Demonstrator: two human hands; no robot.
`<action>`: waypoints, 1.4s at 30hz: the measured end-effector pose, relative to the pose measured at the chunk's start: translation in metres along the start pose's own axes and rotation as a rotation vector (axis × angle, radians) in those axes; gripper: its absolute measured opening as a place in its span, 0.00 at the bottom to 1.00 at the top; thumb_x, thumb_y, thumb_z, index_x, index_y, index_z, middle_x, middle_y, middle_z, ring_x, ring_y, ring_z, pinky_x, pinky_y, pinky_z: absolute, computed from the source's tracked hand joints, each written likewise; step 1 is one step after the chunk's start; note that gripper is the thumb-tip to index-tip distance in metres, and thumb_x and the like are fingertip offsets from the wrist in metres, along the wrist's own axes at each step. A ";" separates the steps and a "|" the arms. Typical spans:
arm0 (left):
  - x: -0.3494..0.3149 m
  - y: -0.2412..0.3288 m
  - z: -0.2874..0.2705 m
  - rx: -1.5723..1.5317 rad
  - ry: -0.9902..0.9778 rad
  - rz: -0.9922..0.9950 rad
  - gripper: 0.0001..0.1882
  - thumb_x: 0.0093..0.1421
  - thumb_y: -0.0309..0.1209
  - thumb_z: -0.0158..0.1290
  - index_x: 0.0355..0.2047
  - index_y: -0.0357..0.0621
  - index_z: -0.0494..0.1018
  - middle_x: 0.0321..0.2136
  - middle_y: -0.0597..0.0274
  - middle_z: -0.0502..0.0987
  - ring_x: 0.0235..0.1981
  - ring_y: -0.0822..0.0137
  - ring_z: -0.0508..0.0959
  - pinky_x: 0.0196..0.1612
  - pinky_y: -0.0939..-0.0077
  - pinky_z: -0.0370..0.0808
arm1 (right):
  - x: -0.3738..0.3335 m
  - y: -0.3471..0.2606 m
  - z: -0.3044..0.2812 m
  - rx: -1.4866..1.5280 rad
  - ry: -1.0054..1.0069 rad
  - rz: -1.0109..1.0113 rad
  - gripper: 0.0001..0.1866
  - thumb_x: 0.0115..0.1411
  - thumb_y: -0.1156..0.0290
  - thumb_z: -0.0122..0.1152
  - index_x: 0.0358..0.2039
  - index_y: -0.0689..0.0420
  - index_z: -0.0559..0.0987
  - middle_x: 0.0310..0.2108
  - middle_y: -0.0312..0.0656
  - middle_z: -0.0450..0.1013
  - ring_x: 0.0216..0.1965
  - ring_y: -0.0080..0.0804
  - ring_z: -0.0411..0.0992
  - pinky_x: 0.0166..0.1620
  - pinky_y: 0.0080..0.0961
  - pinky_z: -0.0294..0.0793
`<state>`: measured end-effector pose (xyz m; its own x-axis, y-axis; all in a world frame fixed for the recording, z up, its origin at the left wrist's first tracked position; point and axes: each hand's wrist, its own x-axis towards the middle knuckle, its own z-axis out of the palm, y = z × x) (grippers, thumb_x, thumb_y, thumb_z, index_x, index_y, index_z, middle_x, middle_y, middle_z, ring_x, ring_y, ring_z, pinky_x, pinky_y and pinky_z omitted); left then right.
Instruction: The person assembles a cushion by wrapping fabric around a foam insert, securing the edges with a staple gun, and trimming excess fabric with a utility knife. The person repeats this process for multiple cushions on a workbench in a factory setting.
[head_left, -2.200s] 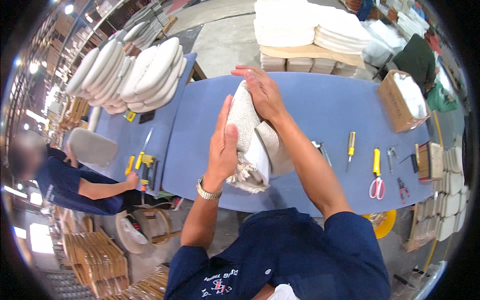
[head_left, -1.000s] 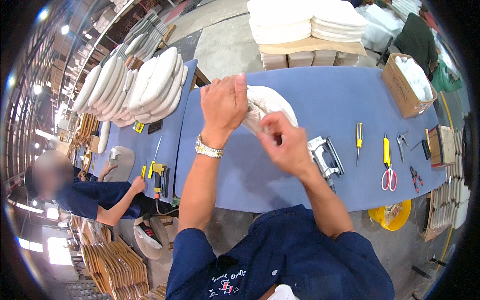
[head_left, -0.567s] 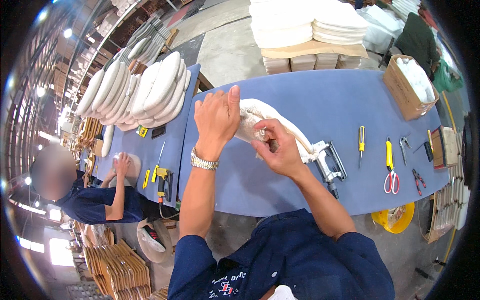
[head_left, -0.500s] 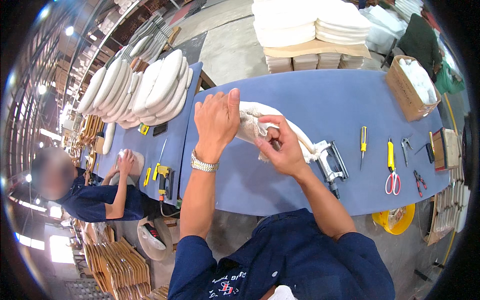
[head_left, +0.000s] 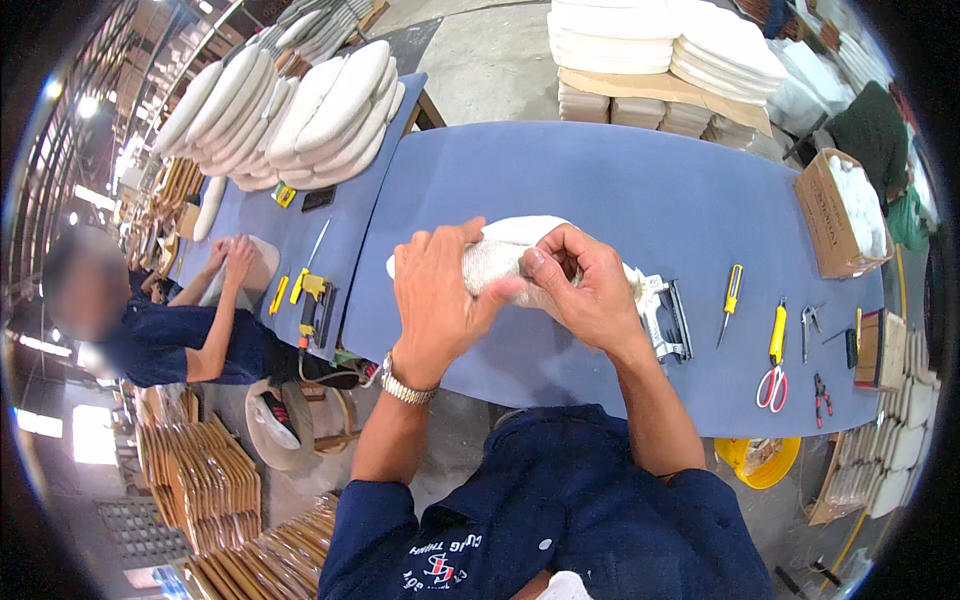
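A curved padded piece (head_left: 515,232) in cream fabric lies on the blue work table in front of me. My left hand (head_left: 438,285), with a metal watch on its wrist, grips the left part; its thumb points right across the fabric and its other fingers curl over the far side. On the right part, my right hand (head_left: 592,290) is bent, thumb and forefinger pinching at the fabric edge. The palms hide much of the piece. A silver staple gun (head_left: 668,320) sits just right of my right hand, near the piece's frayed end.
To the right lie a yellow screwdriver (head_left: 732,300), red-handled scissors (head_left: 772,385), pliers (head_left: 822,400) and a carton (head_left: 842,215) of white stuffing. A yellow bucket (head_left: 757,465) stands below the edge. At left, a co-worker (head_left: 215,340) handles a pad beside stacked cushions (head_left: 335,110).
My left hand has come down and turned, its thumb now across the fabric. My right hand has shifted slightly right and still pinches the edge. The whole view has tilted a little.
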<state>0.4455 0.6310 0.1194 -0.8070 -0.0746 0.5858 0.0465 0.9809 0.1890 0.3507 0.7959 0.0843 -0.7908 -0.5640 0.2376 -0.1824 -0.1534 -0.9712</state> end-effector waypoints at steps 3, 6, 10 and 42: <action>-0.015 0.006 -0.022 -0.058 -0.129 0.042 0.40 0.49 0.52 0.70 0.55 0.39 0.71 0.51 0.52 0.78 0.49 0.49 0.77 0.53 0.52 0.70 | -0.009 -0.005 0.004 -0.004 -0.043 0.038 0.14 0.64 0.63 0.67 0.29 0.61 0.77 0.23 0.35 0.71 0.25 0.19 0.65 0.29 0.23 0.66; -0.023 0.012 -0.030 -0.112 -0.200 0.037 0.41 0.44 0.42 0.73 0.55 0.37 0.69 0.54 0.50 0.77 0.54 0.49 0.77 0.58 0.53 0.72 | -0.025 -0.007 0.010 -0.116 -0.019 -0.080 0.15 0.64 0.63 0.68 0.29 0.62 0.77 0.24 0.37 0.69 0.25 0.22 0.65 0.29 0.24 0.66; -0.038 0.011 -0.033 -0.167 -0.257 0.005 0.39 0.47 0.45 0.71 0.55 0.38 0.69 0.56 0.47 0.76 0.50 0.49 0.80 0.52 0.61 0.77 | -0.030 -0.007 0.018 -0.303 -0.042 -0.173 0.15 0.65 0.65 0.66 0.27 0.62 0.76 0.24 0.39 0.67 0.25 0.24 0.63 0.28 0.25 0.65; -0.206 0.079 0.157 -0.511 0.128 -0.817 0.34 0.49 0.26 0.69 0.58 0.41 0.71 0.53 0.50 0.77 0.52 0.49 0.79 0.52 0.59 0.79 | -0.093 0.135 -0.007 -0.789 -0.306 -0.082 0.13 0.61 0.68 0.68 0.26 0.60 0.74 0.27 0.44 0.66 0.29 0.41 0.66 0.33 0.36 0.65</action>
<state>0.5230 0.7523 -0.1107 -0.6351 -0.7467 0.1977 -0.2251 0.4237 0.8774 0.3956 0.8331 -0.0693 -0.5854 -0.7877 0.1919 -0.6757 0.3432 -0.6524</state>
